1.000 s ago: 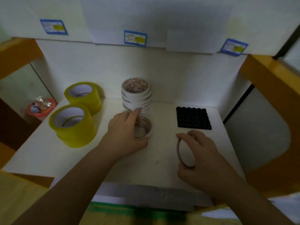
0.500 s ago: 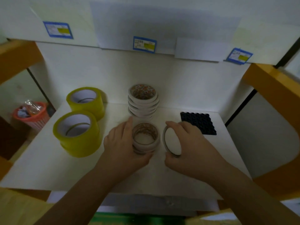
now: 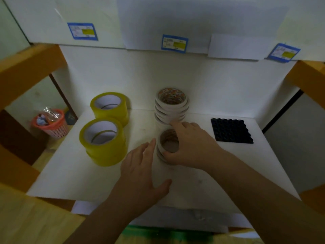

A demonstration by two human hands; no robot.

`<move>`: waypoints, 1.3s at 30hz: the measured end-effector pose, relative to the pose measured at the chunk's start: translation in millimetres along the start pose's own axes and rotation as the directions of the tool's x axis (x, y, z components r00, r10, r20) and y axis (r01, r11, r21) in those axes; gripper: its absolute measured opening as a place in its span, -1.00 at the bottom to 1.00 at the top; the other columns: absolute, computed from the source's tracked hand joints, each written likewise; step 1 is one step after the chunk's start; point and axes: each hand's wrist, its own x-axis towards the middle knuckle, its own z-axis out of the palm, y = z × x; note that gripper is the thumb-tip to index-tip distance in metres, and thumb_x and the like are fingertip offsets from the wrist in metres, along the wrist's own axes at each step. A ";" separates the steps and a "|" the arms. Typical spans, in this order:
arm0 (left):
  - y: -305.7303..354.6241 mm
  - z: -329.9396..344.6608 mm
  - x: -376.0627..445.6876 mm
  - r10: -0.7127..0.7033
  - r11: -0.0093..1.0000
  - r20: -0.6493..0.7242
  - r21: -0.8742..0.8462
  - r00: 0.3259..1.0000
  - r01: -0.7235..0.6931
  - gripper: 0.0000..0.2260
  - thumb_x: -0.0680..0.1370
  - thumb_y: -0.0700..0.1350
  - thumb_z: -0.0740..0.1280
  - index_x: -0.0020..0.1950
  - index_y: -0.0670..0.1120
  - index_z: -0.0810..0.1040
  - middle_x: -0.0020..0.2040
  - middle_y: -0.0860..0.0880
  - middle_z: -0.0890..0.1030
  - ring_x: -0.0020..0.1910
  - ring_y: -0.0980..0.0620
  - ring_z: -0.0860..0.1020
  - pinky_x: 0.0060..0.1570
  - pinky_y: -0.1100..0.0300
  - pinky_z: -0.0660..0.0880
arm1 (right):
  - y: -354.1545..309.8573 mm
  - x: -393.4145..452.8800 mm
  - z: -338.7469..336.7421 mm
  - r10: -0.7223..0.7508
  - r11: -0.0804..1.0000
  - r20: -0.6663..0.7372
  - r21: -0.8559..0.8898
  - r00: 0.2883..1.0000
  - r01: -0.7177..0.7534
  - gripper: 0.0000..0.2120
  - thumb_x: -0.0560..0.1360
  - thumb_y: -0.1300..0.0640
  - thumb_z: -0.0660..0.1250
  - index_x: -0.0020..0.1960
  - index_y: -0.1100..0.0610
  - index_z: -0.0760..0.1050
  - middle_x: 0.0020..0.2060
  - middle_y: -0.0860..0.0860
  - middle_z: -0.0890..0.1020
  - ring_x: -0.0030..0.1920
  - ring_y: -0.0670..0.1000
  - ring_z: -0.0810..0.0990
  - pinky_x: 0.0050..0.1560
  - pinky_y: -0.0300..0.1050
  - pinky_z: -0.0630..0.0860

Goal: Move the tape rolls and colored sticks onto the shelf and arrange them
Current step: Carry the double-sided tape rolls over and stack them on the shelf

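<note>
At frame center, the right hand (image 3: 191,147) curls over a short stack of white tape rolls (image 3: 168,145) on the white shelf (image 3: 70,173), thumb on the near side and fingers over the far rim, gripping the top roll. The left hand (image 3: 142,173) lies just left of that stack with fingers straight and thumb spread; its fingertips (image 3: 152,142) are against the stack's left side and it holds nothing. Directly behind, toward the back wall, a taller stack of white rolls (image 3: 171,105) stands upright, the right index finger touching its base. Two yellow tape rolls (image 3: 103,140) sit left of center, one behind the other, openings up. A black studded mat (image 3: 231,131) lies flat at right. A red basket (image 3: 50,123) shows at far left, beyond the shelf. Three blue labels (image 3: 174,43) line the board above.
</note>
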 end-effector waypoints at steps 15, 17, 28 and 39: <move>25.4 -14.4 17.3 0.095 0.995 -0.034 -0.007 0.995 -0.095 -0.14 0.33 0.31 0.30 0.56 0.06 0.13 0.44 -0.05 0.33 0.38 -0.11 0.32 0.36 -0.03 0.28 | 29.7 -73.5 -0.9 0.056 0.978 -0.241 0.208 0.969 -0.005 -0.23 0.43 -0.22 0.39 0.55 -0.10 0.19 0.55 -0.02 0.18 0.55 -0.02 0.10 0.47 -0.12 0.18; 36.9 -17.9 18.3 0.117 0.993 -0.035 0.013 0.992 -0.117 -0.16 0.33 0.30 0.29 0.55 0.04 0.16 0.43 -0.04 0.32 0.37 -0.10 0.30 0.34 -0.01 0.29 | 41.4 -95.3 -4.8 0.087 0.984 -0.292 0.173 0.952 -0.037 -0.28 0.47 -0.21 0.36 0.54 -0.06 0.22 0.53 -0.05 0.20 0.54 -0.05 0.13 0.43 -0.20 0.15; 150.1 -1.7 -7.0 0.185 0.983 0.065 -0.008 0.981 -0.185 -0.12 0.42 0.34 0.32 0.60 0.10 -0.02 0.54 -0.03 0.19 0.51 -0.01 0.12 0.44 0.08 0.11 | 89.5 -233.0 -30.7 0.250 0.967 -0.398 0.148 0.883 -0.207 -0.34 0.48 -0.19 0.28 0.51 0.03 0.28 0.44 0.00 0.35 0.44 0.03 0.30 0.42 -0.04 0.35; 322.3 47.6 -72.7 0.320 0.933 0.110 -0.210 0.941 -0.292 -0.13 0.39 0.39 0.27 0.59 0.18 -0.04 0.56 0.05 0.13 0.51 0.05 0.09 0.40 0.11 0.15 | 187.0 -411.6 -74.0 0.398 0.917 -0.459 0.168 0.794 -0.363 -0.30 0.48 -0.08 0.37 0.54 0.05 0.20 0.48 0.06 0.24 0.49 0.10 0.19 0.43 0.07 0.30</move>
